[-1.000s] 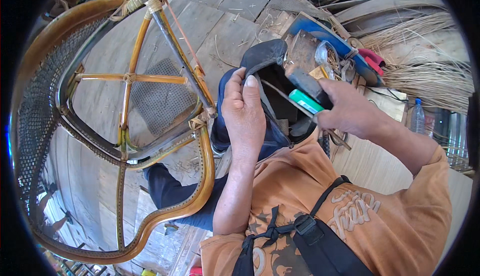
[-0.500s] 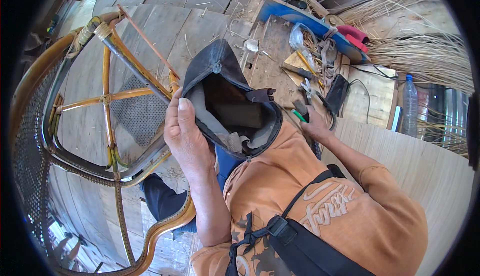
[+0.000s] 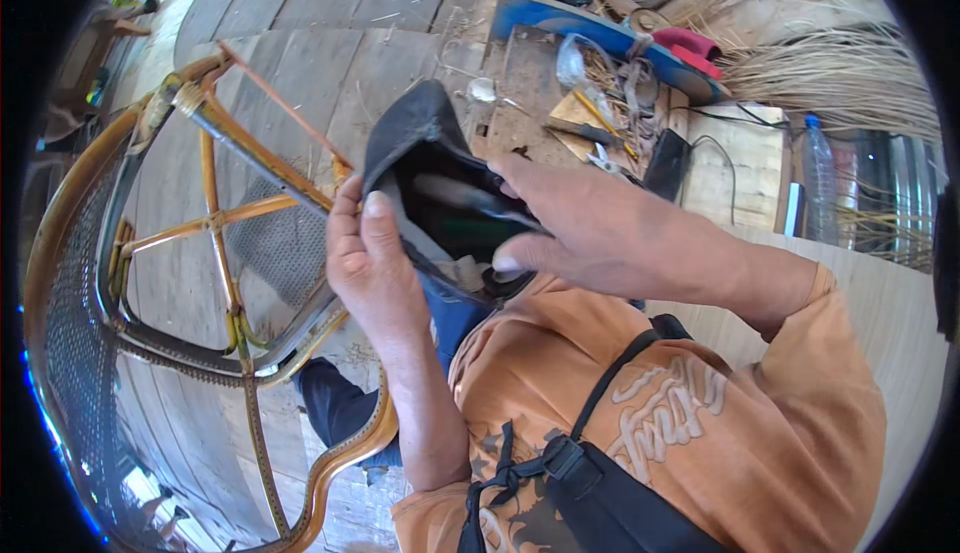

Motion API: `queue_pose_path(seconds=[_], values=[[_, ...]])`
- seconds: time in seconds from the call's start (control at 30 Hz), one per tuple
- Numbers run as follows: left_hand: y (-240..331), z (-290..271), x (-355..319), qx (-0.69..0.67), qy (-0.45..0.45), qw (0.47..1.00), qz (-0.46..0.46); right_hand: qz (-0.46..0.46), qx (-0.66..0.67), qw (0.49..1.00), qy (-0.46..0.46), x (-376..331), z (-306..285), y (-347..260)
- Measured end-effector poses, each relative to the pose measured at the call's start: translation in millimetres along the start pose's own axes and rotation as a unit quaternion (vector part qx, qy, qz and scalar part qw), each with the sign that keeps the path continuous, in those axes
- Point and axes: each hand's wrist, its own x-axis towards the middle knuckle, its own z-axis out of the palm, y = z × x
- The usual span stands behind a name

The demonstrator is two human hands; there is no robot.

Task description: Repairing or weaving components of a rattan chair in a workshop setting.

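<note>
My left hand (image 3: 375,263) grips the side of a dark fabric pouch (image 3: 415,118), thumb on the rim and fingers behind it. The pouch's mouth faces up, showing grey lining, and a stiff flap stands up at its far side. My right hand (image 3: 590,223) is at the mouth's right side, its thumb spread away from the fingers; the fingertips are partly hidden and blurred. Inside the dark pouch a pale long shape and a faint green patch show, too blurred to name.
At left stands a rattan chair frame (image 3: 215,218) with woven mesh. Pliers (image 3: 603,158), a yellow pencil (image 3: 590,105) and a plastic bag (image 3: 572,63) lie on a wooden board at far right. Beyond are a blue board (image 3: 560,28), rattan strands (image 3: 830,78) and a bottle (image 3: 820,183).
My right hand has come from the board at right, where it held a green thing, to the pouch's mouth. The left hand still holds the pouch.
</note>
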Motion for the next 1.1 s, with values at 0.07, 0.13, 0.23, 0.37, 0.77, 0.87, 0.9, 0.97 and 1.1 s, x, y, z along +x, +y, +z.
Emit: queue_pose_path(seconds=[0.07,0.13,0.23,0.37,0.77,0.87,0.9,0.97,1.1], values=[[-3,-8,1,-0.006,-0.005,1.000,0.007,-0.004,0.028,0.999,0.037,-4,-20,3],[-4,-14,2,-0.018,0.004,1.000,0.001,0.006,0.114,0.983,0.145,-8,-32,29],[-1,-20,6,-0.048,0.013,0.998,-0.024,0.116,0.077,0.962,0.235,-18,-12,129],[3,-27,13,-0.063,0.022,0.996,-0.052,0.313,-0.083,0.940,0.106,-34,84,267],[1,-23,11,-0.039,0.028,0.997,-0.065,0.222,0.056,0.962,0.150,-68,177,277],[2,-21,9,-0.029,0.032,0.997,-0.065,0.191,0.105,0.964,0.155,-69,188,264],[2,-21,9,-0.027,0.035,0.997,-0.063,0.175,0.106,0.966,0.160,-69,190,258],[0,-22,9,-0.028,0.028,0.997,-0.063,0.181,0.080,0.966,0.165,-68,187,245],[2,-20,8,-0.015,0.031,0.997,-0.064,0.200,-0.016,0.952,0.230,-65,200,256]])
